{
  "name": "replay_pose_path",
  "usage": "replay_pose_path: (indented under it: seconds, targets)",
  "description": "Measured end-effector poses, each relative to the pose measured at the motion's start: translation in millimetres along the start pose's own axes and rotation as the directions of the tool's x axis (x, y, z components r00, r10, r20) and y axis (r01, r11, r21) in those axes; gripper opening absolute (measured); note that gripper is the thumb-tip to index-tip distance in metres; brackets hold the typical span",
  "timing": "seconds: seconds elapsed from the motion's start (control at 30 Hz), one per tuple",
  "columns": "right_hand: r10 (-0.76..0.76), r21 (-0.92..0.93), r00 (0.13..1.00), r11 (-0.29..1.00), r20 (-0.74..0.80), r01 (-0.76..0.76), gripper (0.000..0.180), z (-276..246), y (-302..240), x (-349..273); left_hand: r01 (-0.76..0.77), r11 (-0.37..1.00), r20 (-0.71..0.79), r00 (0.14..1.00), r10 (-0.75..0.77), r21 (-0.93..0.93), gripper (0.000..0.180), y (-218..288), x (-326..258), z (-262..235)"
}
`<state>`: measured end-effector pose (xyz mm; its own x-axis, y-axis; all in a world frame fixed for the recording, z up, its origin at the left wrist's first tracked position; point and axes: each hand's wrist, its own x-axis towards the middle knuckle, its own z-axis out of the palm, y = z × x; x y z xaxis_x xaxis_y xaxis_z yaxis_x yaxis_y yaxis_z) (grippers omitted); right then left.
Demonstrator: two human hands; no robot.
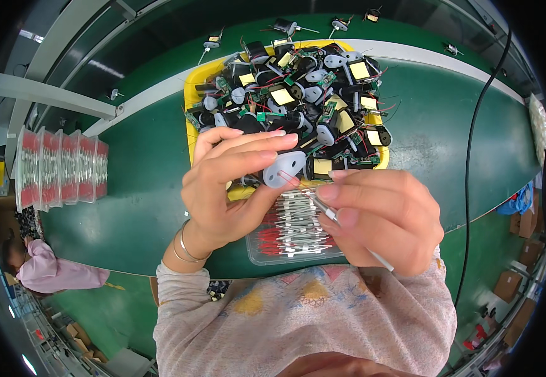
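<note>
My left hand (219,185) is closed on a small part with a pale oval end cap (283,168), held up at the near edge of the bin. The cap has dark holes, and thin red wire shows across it. My right hand (389,217) pinches a slim white-and-silver rod (329,212), which slants from near the cap down under the fingers. Its tip is close to the red wire; whether they touch I cannot tell. Below both hands lies a clear plastic tray (251,254) of white rods (298,220) with red ends, partly covered by my hands.
Behind my hands stands a yellow bin (191,85) heaped with black parts, pale caps, circuit boards and wires. Stacked clear trays (65,169) stand at the left. A black cable (472,138) crosses the green table (430,119) at the right. A person in pink (50,267) is at far left.
</note>
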<state>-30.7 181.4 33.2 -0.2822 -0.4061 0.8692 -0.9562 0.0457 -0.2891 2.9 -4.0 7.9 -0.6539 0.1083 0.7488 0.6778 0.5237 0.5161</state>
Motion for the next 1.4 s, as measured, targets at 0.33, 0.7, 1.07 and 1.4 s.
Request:
replay_pose_path:
  seconds: [0.33, 0.7, 1.07, 1.4]
  targets:
    - [0.033, 0.063, 0.999, 0.998, -0.029, -0.031, 0.035, -4, 8, 6, 0.012, 1.000, 0.020, 1.000, -0.012, 0.008, 0.043, 3, 2, -3]
    - [0.038, -0.010, 0.999, 0.999, 0.029, -0.038, 0.036, -5, -1, 2, -0.003, 0.997, 0.001, 1.000, 0.003, 0.081, 0.044, 4, 1, -3]
    - [0.076, 0.109, 0.996, 0.992, -0.053, -0.070, 0.022, 11, 13, 2, -0.079, 0.969, 0.161, 0.986, 0.042, 0.234, 0.042, 14, 6, -9]
    - [-0.100, -0.144, 0.992, 0.983, 0.079, 0.110, 0.019, -2, 14, 4, 0.223, 0.852, -0.028, 0.963, -0.268, -0.474, 0.035, 12, -7, 2]
